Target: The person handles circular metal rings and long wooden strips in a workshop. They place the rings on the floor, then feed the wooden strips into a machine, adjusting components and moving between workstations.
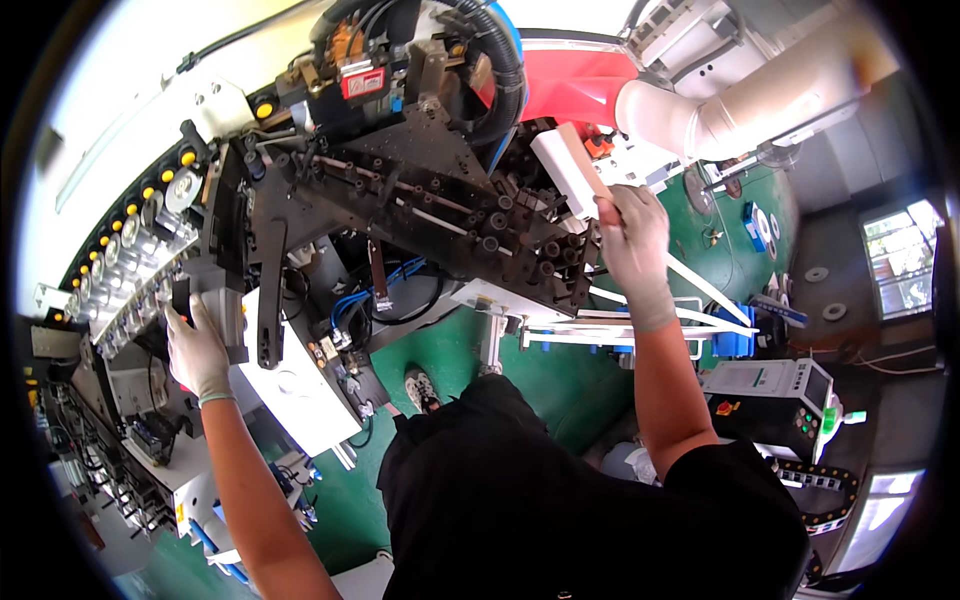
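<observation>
My left hand (200, 352), in a thin white glove, is at the left end of the dark machine. Its fingers close around a small upright black piece (181, 297) beside a grey block (222, 312). On the other side, my right hand (636, 238), also gloved, grips the near end of a flat tan strip (584, 160). The strip lies along a white block-shaped part (563, 175). Between my hands stretches a black metal machine assembly (400, 205) with rods and rollers. What lies under my right fingers is hidden.
A row of clear cylinders (120, 258) with yellow knobs curves along the left. White rails (600, 333) run below my right hand. A red part (570, 85) joins a pale duct (700, 120) at the upper right. A control box (765, 400) stands right, on the green floor (450, 355).
</observation>
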`<action>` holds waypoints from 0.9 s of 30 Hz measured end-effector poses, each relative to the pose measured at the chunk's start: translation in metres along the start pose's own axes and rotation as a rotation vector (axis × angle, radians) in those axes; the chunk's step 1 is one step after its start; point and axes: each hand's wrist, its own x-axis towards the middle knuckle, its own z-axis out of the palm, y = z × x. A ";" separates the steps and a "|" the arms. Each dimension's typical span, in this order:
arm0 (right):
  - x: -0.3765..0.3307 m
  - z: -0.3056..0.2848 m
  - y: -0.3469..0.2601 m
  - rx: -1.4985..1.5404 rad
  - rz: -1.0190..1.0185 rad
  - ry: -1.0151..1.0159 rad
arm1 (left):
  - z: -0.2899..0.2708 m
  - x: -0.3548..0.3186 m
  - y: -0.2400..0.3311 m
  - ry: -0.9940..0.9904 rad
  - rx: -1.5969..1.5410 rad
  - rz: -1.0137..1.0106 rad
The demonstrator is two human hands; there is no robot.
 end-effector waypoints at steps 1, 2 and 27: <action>-0.002 -0.011 -0.012 0.050 -0.009 0.012 | 0.001 -0.001 -0.002 0.001 0.001 0.000; -0.007 -0.022 -0.026 0.101 0.006 -0.027 | 0.002 -0.001 -0.005 0.006 0.001 0.000; -0.234 0.044 0.008 -0.086 0.277 -0.713 | 0.011 -0.006 -0.010 0.243 -0.174 0.151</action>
